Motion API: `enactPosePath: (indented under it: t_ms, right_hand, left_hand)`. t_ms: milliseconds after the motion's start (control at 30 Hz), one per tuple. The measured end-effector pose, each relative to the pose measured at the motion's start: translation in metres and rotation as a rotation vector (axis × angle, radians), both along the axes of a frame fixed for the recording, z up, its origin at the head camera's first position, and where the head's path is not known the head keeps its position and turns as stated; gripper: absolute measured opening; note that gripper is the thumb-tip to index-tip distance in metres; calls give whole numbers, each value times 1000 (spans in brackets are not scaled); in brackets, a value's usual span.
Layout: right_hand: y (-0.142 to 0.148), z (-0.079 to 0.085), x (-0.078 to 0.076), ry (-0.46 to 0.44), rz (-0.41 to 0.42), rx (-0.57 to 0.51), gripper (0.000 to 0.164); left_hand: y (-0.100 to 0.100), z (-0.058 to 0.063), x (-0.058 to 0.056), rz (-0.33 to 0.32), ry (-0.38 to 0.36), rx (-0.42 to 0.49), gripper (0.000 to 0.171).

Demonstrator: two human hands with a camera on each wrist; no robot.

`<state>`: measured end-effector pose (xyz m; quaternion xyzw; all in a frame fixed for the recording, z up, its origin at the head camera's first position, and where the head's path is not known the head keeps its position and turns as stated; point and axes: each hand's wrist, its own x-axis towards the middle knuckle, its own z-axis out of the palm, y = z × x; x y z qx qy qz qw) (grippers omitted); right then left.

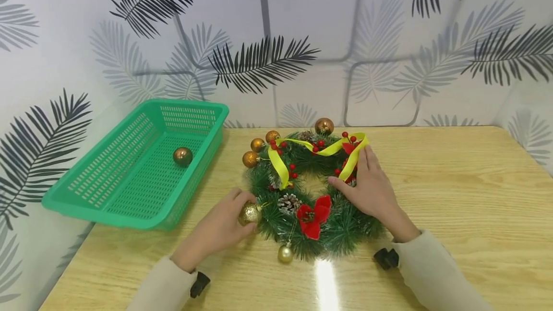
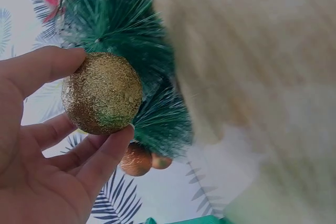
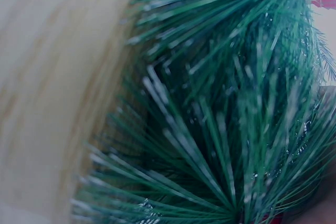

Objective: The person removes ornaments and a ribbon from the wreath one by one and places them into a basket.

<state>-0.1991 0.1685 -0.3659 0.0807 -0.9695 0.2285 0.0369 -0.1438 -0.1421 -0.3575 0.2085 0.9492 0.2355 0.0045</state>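
My left hand (image 1: 221,222) pinches a gold glitter Christmas ball (image 2: 102,93) between thumb and fingers, at the left edge of a green pine wreath (image 1: 341,227). The ball's small hanger points toward the needles. Over the wreath's right side rests my right hand (image 1: 372,190), fingers straight and thumb spread toward the central hole. Its fingertips lie beside a yellow ribbon (image 1: 278,164) draped across the back. A red poinsettia (image 1: 314,217), a frosted pinecone (image 1: 288,203) and red berries decorate the wreath. A smaller gold ball (image 1: 285,253) hangs at the front.
A green plastic basket (image 1: 142,222) stands at the left, with one shiny copper ball (image 1: 183,156) inside. Several orange balls (image 1: 250,159) sit at the wreath's back left, and another copper ball (image 1: 324,126) at its back. A leaf-patterned wall borders the wooden table (image 1: 466,196).
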Motion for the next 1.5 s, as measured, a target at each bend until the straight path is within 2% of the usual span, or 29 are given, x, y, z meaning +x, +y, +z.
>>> enactPosePath:
  t_ms: [433, 833, 1200, 1333, 1500]
  right_hand:
    - [0, 0, 0, 2, 0, -4, 105]
    - [0, -1, 0, 1, 0, -17, 105]
    - [0, 1, 0, -1, 3, -7, 104]
    - [0, 1, 0, -4, 2, -3, 104]
    - [0, 2, 0, -9, -3, -4, 104]
  left_hand:
    - [-4, 27, -2, -23, 117, 6, 41]
    - [-10, 35, -6, -58, 146, 5, 38]
    - [-21, 44, -21, -70, 240, -2, 37]
    - [-28, 51, -27, -52, 229, -10, 36]
    - [-36, 67, -34, -24, 199, -38, 37]
